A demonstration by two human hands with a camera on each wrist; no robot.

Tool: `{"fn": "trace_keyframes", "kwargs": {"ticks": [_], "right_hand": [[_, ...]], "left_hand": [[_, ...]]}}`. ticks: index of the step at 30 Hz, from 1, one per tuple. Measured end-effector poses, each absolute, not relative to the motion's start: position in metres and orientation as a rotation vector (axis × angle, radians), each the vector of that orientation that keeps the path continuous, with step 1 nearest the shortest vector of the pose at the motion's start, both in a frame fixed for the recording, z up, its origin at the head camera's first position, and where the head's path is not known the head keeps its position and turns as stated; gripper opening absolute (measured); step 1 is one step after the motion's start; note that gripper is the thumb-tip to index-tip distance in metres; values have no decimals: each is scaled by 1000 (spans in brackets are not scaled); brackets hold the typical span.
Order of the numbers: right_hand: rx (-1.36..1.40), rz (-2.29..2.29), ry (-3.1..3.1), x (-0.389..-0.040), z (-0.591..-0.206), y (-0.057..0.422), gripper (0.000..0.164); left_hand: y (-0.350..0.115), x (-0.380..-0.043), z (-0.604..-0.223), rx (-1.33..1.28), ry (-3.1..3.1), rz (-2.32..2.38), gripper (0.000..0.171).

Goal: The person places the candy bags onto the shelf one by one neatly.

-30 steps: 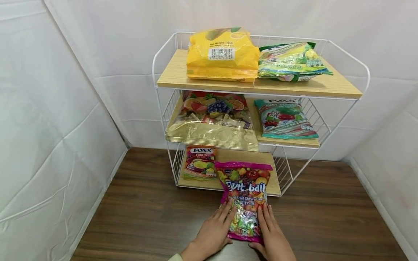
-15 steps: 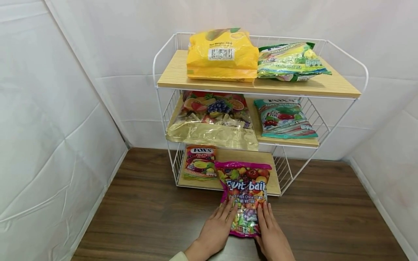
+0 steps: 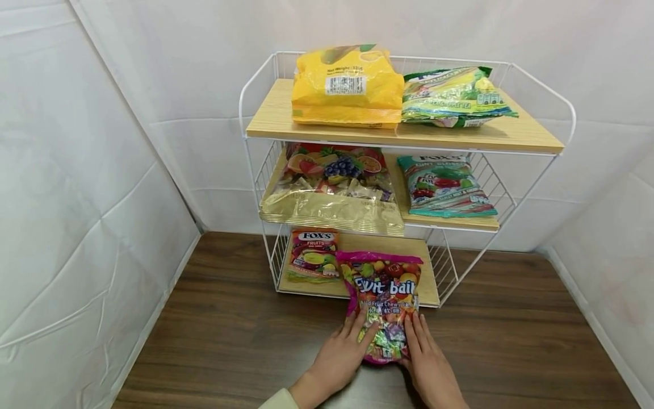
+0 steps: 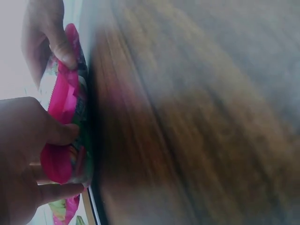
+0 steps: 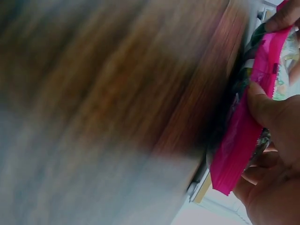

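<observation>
A pink-edged bag of fruit chewy candy (image 3: 386,298) lies face up at the front of the rack's bottom shelf, its far end overlapping that shelf. My left hand (image 3: 337,359) grips its left side, fingers on the printed face. On the other side my right hand (image 3: 431,363) holds the right edge. Both wrist views show thumbs at the bag's pink near seam (image 5: 241,145), close over the tabletop. The left hand's thumb and fingers (image 4: 61,133) pinch a near corner of the bag. Part of the bag's sides is hidden behind the hands.
A white wire rack (image 3: 248,165) with wooden shelves stands ahead. An orange-red Fox's bag (image 3: 313,255) lies on the bottom left. A gold-edged fruit candy bag (image 3: 332,207) and a teal Fox's bag (image 3: 448,187) fill the middle. Yellow (image 3: 352,102) and green (image 3: 455,96) bags lie on top.
The candy bag has slid a little forward toward the bottom shelf, its near edge moving away from me. Both hands have stayed on its sides; the left fingers have spread slightly.
</observation>
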State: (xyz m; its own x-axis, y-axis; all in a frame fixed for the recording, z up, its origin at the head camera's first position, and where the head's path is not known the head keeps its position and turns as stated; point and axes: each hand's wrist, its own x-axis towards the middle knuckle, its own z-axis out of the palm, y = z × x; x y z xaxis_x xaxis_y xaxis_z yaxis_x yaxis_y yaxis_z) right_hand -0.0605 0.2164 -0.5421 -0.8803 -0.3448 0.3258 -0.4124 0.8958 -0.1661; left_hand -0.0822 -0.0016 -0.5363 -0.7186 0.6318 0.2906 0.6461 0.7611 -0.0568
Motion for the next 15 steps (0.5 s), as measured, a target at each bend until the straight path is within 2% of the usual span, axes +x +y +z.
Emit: {"fn": "trace_keyframes", "kwargs": {"ticks": [11,15], "right_hand": [[595,399,-2687,-66,-531,220,76],[595,432,-2679,-68,-527,222,71]], "left_hand": [[-4,-91,-525,-1004,-2609,-211,79],[-5,-94,-522,-988,-2583,-268,77]]}}
